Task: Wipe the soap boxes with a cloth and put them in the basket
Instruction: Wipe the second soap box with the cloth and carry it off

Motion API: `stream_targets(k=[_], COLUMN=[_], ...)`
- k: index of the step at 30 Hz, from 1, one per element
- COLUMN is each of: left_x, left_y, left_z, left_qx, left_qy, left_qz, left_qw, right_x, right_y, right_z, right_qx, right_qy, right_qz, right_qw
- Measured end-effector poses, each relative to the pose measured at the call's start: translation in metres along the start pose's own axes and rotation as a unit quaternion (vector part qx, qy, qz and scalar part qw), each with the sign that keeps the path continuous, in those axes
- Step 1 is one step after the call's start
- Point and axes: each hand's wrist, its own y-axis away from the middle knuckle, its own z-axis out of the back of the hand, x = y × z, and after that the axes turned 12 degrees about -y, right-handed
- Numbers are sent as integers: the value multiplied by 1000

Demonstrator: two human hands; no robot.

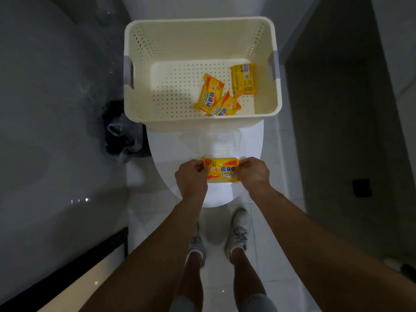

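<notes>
- A yellow soap packet (221, 170) is held level between the two hands, above the closed white toilet lid (166, 158), nearer the person than the basket.
- The left hand (191, 178) pinches the packet's left end with curled fingers; the right hand (254, 174) pinches its right end the same way.
- The cream perforated basket (144, 64) sits behind, on the back of the toilet, well apart from the hands.
- Three more yellow soap packets lie in the basket's right part: one face up (208, 92), a second (226, 105) overlapping its lower end, and a third (243, 79) beside the right wall with its back side up.
- A white wipe pack (210, 140) lies on the lid just behind the held packet; it is pale against the lid and its near edge is hidden by the packet.
- Both hands cover the ends of the held packet's print.
- Readable on it: "SulfurSo…", cut off by the right hand, with blue Chinese characters above; the basket packets show "Sulfur Soap".
- A dark bin with a plastic liner (122, 134) stands left of the toilet, blurred.
</notes>
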Motion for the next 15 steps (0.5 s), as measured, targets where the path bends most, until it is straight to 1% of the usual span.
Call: stream_targets(k=[2,7,12,15], left_x=[-2,-2,5,13], left_y=[-1,-1,-2,-1], left_z=[-2,-4,1,2], left_qx=[-9,-11,-18,-3], left_qy=[-26,-84,-98,-154], left_qz=[-17,-24,-56,-115], left_qw=[999,996,993,981], right_x=[-2,-5,-12,-20], right_y=[-2,3,10,13], right_z=[-2,-2,3,6], right_qx=[-5,-2,-15,4], right_qy=[19,48,97,130], right_qz=[11,42,119,189], right_qw=[1000,998,988,973])
